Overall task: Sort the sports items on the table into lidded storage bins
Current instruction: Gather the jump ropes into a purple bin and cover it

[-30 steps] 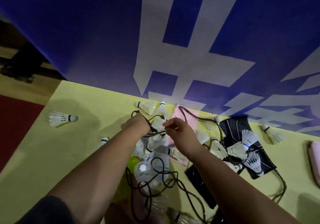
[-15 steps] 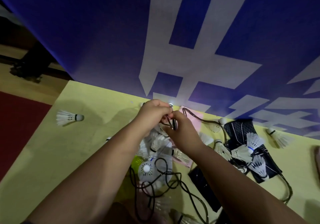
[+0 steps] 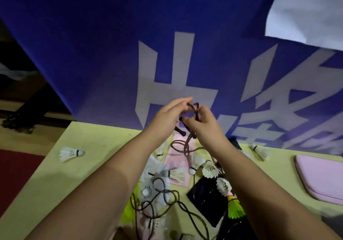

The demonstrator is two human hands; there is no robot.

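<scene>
The step in hand looks like bundling a jump rope (image 3: 194,109) so it can go into a bin as one tidy coil. Both hands are raised over the middle of the table's (image 3: 61,184) far edge. The right grip (image 3: 207,129) pinches the thin dark cord between thumb and curled fingers. The left grip (image 3: 169,116) has its fingers nearly straight against the small loops. Its palm side is hidden, so I cannot tell whether it clamps the cord. A stubby dark handle end (image 3: 181,131) pokes out below the left palm. From the loops the cord hangs down and curls on a flat pink sheet (image 3: 178,160) near the far edge, so the rope is partly lifted and partly trailing. It looks glossy, springy and slim, likely to uncoil if let go. Nearer the front edge a black cord tangle (image 3: 163,199) lies over a heap of white shuttlecocks (image 3: 176,173); whether it belongs to the same rope is unclear. By my reading the next move calls for drawing up the slack without dragging the shuttlecocks along, then pinning the coil firmly in one hand. No lidded bin shows in view, so most of the sorting seems undone. A lone shuttlecock (image 3: 70,153) sits by the left edge and a pink case (image 3: 319,178) at the right edge.
</scene>
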